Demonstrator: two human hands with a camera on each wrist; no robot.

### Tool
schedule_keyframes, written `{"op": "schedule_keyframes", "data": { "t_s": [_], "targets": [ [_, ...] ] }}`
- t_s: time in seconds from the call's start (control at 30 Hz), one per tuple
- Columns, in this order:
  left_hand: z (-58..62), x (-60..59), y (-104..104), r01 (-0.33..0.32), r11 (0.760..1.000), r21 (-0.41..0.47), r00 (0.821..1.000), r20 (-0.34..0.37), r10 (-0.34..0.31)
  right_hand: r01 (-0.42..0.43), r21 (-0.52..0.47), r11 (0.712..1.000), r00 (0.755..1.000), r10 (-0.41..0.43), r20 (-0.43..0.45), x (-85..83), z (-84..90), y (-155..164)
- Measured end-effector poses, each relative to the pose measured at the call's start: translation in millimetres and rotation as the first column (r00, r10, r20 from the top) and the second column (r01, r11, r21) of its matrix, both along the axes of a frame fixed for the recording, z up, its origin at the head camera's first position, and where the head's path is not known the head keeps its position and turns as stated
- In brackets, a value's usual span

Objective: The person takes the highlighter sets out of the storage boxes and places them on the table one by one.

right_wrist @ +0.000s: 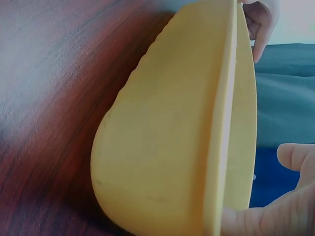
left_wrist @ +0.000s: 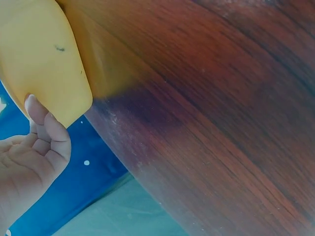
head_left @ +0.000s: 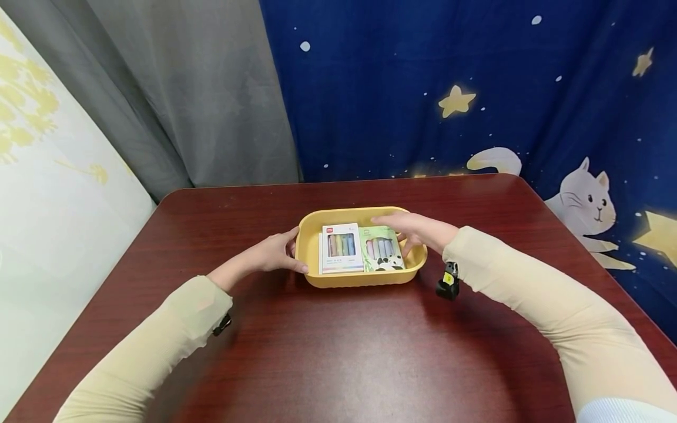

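Observation:
A yellow tray stands in the middle of the table and holds two marker boxes side by side, a white one and a green panda one. My left hand grips the tray's left end, thumb low on the wall and fingers at the rim. The left wrist view shows that thumb against the tray's yellow wall. My right hand reaches over the tray's right end, fingers stretched out flat above the green box and the far rim. In the right wrist view, that hand touches the tray's rim.
The dark red wooden table spreads wide in front of the tray. A blue star-and-cat curtain and a grey curtain hang behind it. A white panel leans at the left. A black wrist camera hangs under my right sleeve.

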State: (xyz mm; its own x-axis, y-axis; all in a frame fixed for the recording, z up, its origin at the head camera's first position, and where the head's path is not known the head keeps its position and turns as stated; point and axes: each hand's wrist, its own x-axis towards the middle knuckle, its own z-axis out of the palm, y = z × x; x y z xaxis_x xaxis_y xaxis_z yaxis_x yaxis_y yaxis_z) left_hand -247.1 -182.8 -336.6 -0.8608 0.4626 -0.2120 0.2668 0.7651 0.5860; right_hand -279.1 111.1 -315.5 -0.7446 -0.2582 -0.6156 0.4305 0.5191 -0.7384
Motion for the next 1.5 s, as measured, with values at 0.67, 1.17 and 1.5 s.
{"op": "schedule_keyframes", "data": {
  "t_s": [0.67,1.17,1.5],
  "targets": [
    [4.7,1.4,0.8,0.018,0.999,-0.030,1.000,0.005,-0.018,-0.019,-0.043,0.999,0.999,0.020,0.031,7.2,2.1,-15.1],
    [5.8,0.0,1.7,0.014,0.998,-0.062,1.000,0.008,-0.013,-0.031,-0.062,0.998,0.998,0.034,0.043,9.4,8.2,-15.2],
    [6.4,0.1,1.7,0.011,0.998,-0.069,1.000,0.017,-0.010,0.032,-0.083,0.996,0.999,-0.035,-0.030,8.9,7.0,-7.7]
  ]
}}
